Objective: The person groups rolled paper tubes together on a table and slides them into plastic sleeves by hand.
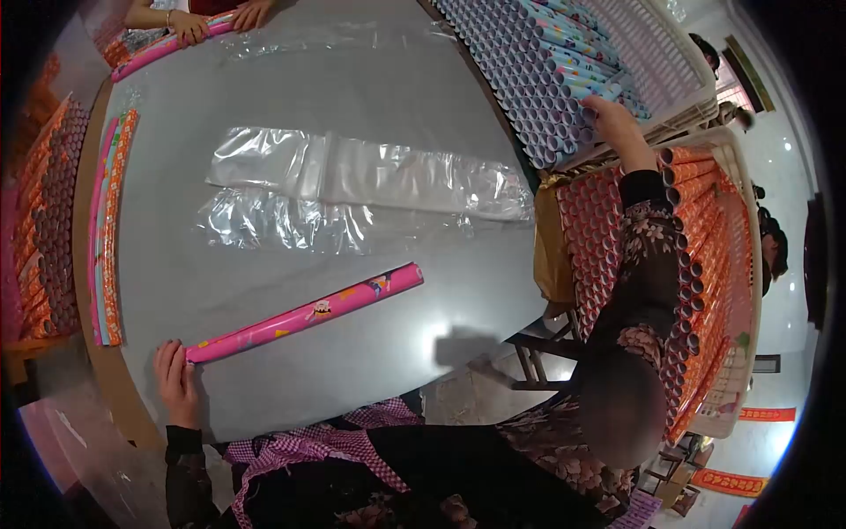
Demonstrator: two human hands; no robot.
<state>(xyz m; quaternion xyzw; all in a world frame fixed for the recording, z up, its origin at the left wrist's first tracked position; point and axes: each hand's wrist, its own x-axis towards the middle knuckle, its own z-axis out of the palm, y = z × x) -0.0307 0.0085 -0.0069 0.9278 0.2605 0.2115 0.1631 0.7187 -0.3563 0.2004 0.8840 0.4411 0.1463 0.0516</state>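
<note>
A pink wrapping paper roll [348, 298] with cartoon prints lies slantwise on the grey table. My left hand [176, 375] is closed at its near left end, the fingertips against the roll's edge. Stretched out to the far right, my right hand [617, 130] has its fingers closed around the end of a light blue paper roll [599, 93]. That roll lies on top of a big stack of blue rolls [529, 75], their hollow ends facing the table. Part of the held blue roll is hidden by my fingers.
Clear plastic sleeves [388, 176] lie mid-table. A white crate [736, 353] of orange and red rolls stands at right, below another crate [679, 53]. Several rolls [110, 238] lie along the left edge, near stacked orange rolls [53, 229]. Another person's hands [189, 28] touch a pink roll.
</note>
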